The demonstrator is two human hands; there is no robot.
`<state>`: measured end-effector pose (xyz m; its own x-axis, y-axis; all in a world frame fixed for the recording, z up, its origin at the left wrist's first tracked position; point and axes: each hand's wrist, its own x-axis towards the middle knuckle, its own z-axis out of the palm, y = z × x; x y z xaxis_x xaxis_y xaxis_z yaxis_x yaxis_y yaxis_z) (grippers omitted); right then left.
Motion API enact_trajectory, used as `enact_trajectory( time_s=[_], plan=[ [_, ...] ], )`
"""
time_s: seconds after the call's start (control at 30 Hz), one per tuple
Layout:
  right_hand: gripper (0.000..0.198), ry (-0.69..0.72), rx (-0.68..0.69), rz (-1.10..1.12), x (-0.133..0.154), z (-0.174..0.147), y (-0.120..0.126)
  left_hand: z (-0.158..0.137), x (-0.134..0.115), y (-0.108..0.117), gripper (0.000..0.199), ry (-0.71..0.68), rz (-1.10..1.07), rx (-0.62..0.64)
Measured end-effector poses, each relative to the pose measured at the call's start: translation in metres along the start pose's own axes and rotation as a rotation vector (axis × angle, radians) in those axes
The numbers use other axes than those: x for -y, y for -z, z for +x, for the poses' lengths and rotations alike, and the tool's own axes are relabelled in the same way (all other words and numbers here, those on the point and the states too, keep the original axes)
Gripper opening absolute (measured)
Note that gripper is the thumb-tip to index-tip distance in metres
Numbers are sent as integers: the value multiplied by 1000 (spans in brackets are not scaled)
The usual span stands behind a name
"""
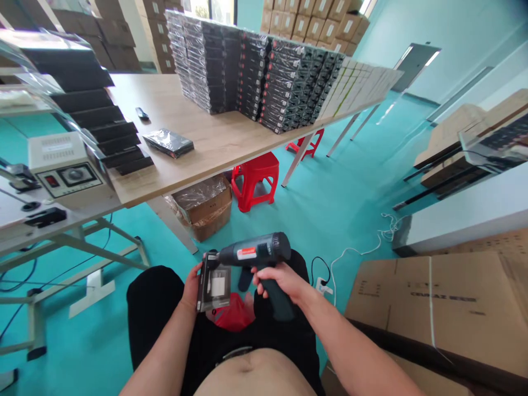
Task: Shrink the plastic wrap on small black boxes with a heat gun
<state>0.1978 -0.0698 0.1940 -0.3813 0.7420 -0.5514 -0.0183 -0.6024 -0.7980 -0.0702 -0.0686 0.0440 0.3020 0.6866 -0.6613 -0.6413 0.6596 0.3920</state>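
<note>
A dark heat gun lies level above my lap, and my right hand is closed round its grip. Its nozzle points left, at the top of a small black box with a clear window showing a white item inside. The fingers of my left hand hold that box along its left edge, over my left thigh. Nozzle and box overlap in the picture; I cannot tell whether they touch.
Film-wrapped black boxes stand stacked on the wooden table. A single wrapped box and a small dark tool lie there. A control box stands left. Red stool, open carton, power strip and large cartons surround me.
</note>
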Motion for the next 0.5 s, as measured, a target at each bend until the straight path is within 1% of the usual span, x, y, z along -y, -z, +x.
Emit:
enact_trajectory(
  time_s=[0.03,0.07,0.1,0.13,0.17,0.23,0.27,0.33,0.43,0.5],
  plan=[
    [27,8,-72,-1,-2,2,4,0,1,0,54,-21,-1,2],
    [26,4,-110,-28,-3,2,8,1,2,0,56,-49,1,-2],
    [26,-15,-109,-64,-5,-1,14,2,2,0,55,-84,2,-22],
    [25,-45,-74,-95,-7,-6,19,3,3,0,52,-125,-3,-54],
    [26,-80,-11,-106,-10,-12,24,5,4,1,48,-163,-19,-90],
    [28,-137,128,-64,-17,-26,31,8,4,2,41,-222,-81,-135],
    [30,-147,172,-28,-21,-31,34,9,4,3,40,-249,-123,-130],
    [31,-133,185,44,-28,-38,36,9,2,3,42,-293,-194,-66],
    [31,-90,99,107,-35,-38,39,7,0,3,49,-295,-215,39],
    [29,-72,50,111,-35,-36,40,6,2,5,50,-242,-174,44]
  ],
)
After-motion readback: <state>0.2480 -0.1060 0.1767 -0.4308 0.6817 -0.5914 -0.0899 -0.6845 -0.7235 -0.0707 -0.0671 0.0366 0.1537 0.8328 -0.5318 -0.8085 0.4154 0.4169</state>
